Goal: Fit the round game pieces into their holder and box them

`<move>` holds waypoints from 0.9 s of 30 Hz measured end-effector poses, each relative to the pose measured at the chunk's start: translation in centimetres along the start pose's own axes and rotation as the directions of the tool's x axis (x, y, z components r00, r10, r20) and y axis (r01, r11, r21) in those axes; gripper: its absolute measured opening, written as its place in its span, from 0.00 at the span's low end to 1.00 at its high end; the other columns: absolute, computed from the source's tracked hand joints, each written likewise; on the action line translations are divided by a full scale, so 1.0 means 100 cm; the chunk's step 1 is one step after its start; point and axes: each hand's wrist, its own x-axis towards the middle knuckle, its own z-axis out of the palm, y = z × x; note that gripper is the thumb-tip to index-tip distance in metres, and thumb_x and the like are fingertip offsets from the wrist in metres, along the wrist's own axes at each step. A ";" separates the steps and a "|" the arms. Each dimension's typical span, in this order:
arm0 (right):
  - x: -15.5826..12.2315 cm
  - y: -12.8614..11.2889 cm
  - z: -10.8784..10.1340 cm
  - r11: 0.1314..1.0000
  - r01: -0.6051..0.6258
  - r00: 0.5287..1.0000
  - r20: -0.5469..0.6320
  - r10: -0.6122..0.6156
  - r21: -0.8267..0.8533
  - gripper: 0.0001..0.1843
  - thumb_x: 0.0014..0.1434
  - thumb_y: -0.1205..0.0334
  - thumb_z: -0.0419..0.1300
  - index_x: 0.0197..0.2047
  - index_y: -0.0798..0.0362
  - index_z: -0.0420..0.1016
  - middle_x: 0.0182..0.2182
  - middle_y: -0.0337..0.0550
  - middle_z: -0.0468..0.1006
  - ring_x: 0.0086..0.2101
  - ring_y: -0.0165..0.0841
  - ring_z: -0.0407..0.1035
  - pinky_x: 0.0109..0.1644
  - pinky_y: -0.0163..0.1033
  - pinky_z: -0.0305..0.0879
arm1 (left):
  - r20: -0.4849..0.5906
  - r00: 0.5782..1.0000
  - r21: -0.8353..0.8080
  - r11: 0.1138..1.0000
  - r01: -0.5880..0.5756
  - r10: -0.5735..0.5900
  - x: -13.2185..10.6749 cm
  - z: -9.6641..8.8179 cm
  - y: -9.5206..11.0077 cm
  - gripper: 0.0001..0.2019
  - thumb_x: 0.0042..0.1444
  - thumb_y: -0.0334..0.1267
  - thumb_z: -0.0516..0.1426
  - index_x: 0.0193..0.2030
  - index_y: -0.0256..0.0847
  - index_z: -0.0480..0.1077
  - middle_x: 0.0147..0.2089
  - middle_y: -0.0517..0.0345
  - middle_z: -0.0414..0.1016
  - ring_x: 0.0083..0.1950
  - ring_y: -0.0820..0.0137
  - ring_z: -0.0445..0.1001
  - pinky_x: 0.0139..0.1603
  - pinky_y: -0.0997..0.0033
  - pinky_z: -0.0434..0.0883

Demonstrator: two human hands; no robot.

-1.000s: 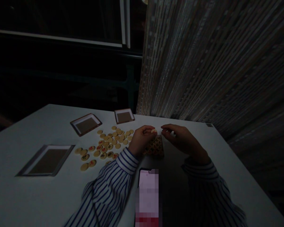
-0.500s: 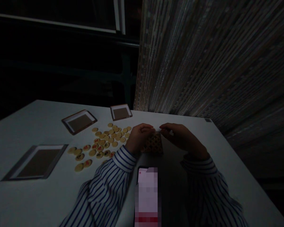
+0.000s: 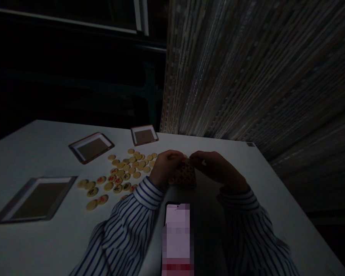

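Note:
A small box (image 3: 184, 178) filled with rows of round xiangqi pieces stands on the white table, partly covered by my hands. My left hand (image 3: 166, 166) is at its left and upper side, fingers curled and thumb laid against them. From the right, my right hand (image 3: 217, 165) reaches over the box's far corner, its fingertips pressed together. Between the two sets of fingertips shows the pale edge of a piece (image 3: 185, 156); which hand grips it is too dark to tell. To the left lie many loose xiangqi pieces (image 3: 120, 173), some with red or black characters up.
A phone (image 3: 176, 234) lies in front of me between my forearms. Shallow trays or lids stand at the back (image 3: 144, 136), back left (image 3: 91, 147) and left (image 3: 36, 199). A bead curtain (image 3: 232, 69) hangs behind the table's (image 3: 276, 214) right side.
My hands have drawn slightly closer together over the box, the right fingertips nearing the left ones. The whole view has shifted a little. The loose pieces and trays lie as before.

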 end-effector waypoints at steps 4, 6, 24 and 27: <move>0.001 -0.001 0.001 1.000 -0.004 1.000 -0.004 0.004 0.011 0.09 0.57 0.64 0.55 0.42 0.52 0.70 0.32 0.41 0.77 0.31 0.29 0.71 0.34 0.33 0.61 | 0.005 1.000 0.005 1.000 -0.007 0.007 0.000 0.001 0.000 0.06 0.43 0.36 0.61 0.28 0.36 0.73 0.28 0.56 0.77 0.31 0.69 0.74 0.35 0.70 0.70; 0.001 -0.002 0.002 1.000 -0.015 1.000 -0.020 0.015 0.014 0.10 0.58 0.63 0.54 0.44 0.51 0.69 0.33 0.42 0.78 0.32 0.30 0.71 0.34 0.34 0.61 | 0.013 1.000 0.005 1.000 -0.011 0.011 -0.001 0.001 -0.001 0.07 0.43 0.37 0.61 0.28 0.36 0.73 0.28 0.56 0.77 0.31 0.69 0.74 0.34 0.69 0.70; 0.007 0.002 0.010 0.991 -0.039 0.995 -0.085 0.050 0.125 0.10 0.56 0.63 0.56 0.42 0.54 0.72 0.32 0.41 0.78 0.30 0.27 0.70 0.33 0.32 0.62 | 0.077 0.996 0.013 0.999 -0.039 0.038 -0.001 0.002 -0.002 0.05 0.44 0.35 0.61 0.28 0.37 0.73 0.28 0.57 0.77 0.32 0.69 0.74 0.37 0.69 0.70; 0.006 0.003 0.008 0.992 -0.032 0.996 -0.083 0.042 0.119 0.10 0.55 0.64 0.57 0.41 0.53 0.72 0.32 0.40 0.78 0.30 0.27 0.70 0.33 0.31 0.62 | 0.091 0.996 0.008 1.000 -0.013 0.012 0.000 0.001 -0.004 0.05 0.43 0.35 0.61 0.28 0.37 0.73 0.28 0.57 0.76 0.31 0.69 0.74 0.35 0.69 0.70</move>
